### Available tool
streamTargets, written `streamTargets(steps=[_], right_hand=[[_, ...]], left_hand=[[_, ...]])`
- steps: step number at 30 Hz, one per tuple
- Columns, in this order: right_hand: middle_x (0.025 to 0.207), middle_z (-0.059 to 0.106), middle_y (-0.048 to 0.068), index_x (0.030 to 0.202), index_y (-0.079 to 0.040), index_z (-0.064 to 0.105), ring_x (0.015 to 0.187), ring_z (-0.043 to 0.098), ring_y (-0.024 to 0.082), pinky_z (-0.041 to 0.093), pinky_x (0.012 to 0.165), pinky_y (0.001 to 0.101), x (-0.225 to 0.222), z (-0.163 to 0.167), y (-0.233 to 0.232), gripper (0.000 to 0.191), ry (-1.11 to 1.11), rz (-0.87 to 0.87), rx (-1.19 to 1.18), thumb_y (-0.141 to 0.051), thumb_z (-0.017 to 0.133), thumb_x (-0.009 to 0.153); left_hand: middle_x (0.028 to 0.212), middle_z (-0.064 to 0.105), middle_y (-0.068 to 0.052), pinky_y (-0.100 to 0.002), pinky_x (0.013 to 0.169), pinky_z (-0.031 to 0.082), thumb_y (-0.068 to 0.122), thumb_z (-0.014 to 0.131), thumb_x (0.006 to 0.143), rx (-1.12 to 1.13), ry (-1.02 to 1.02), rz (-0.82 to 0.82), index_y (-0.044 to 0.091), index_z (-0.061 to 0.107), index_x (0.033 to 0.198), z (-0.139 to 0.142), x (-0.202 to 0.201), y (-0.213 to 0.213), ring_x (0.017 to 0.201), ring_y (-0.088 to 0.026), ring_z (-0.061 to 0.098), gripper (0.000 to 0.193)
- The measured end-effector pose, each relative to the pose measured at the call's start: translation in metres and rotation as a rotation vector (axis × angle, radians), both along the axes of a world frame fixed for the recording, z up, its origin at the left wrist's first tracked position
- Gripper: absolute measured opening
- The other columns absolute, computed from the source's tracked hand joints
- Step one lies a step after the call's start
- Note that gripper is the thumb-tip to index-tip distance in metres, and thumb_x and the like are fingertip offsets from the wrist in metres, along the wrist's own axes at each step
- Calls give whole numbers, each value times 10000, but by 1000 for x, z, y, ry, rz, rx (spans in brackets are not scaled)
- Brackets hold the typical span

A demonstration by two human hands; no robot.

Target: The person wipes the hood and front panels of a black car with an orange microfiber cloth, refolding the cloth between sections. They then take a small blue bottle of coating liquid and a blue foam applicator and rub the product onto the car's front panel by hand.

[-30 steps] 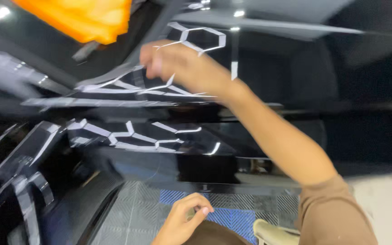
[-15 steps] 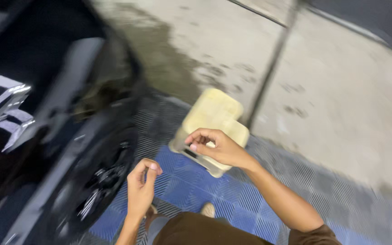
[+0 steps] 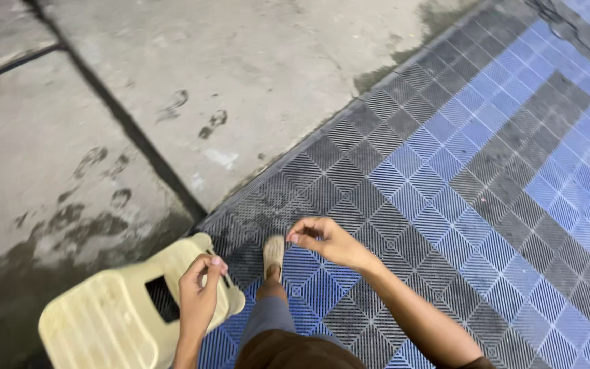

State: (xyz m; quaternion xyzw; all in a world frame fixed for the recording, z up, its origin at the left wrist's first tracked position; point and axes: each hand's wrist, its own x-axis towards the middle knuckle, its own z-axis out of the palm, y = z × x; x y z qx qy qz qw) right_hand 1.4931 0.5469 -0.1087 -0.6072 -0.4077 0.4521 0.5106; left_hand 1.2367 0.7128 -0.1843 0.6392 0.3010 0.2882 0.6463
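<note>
My left hand hovers over the near corner of a cream plastic stool, beside its dark handle slot. Its fingers are pinched together and nothing shows between them. Whether it touches the stool I cannot tell. My right hand hangs in the air over the floor tiles, to the right of the stool. Its fingers are curled in and it holds nothing that I can see. My foot in a beige sandal stands on the tiles between the two hands.
Blue and grey grid floor tiles cover the right side. Bare concrete with damp footprints and a dark seam lies to the left and ahead. A wet patch darkens the concrete beside the stool.
The view has swung away from the black car, which is out of sight now. My right hand has left the stool and moved right. My left hand is now over the stool.
</note>
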Motion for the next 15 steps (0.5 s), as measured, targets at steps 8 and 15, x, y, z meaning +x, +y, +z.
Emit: streamTargets(steps=[8,15], right_hand=[[910,682,-9,1074,-45,716,875,612,94,519,857,282,222,-3,68,199,58,-385,-110,-204,657,968],[871,660,-6,1036,-25,712,856,598,100,502,850,280,431,-30,125,195,143,-584,-33,-204,663,977]], left_hand=[[807,717,-30,-255,749,520,141,616,999,100,140,-99,-18,672,903,8,231,109,788,-83,648,194],[814,718,-28,-264,753,532,148,615,997,147,79,-235,-17,671,918,37,480,211,785,-90,656,191]])
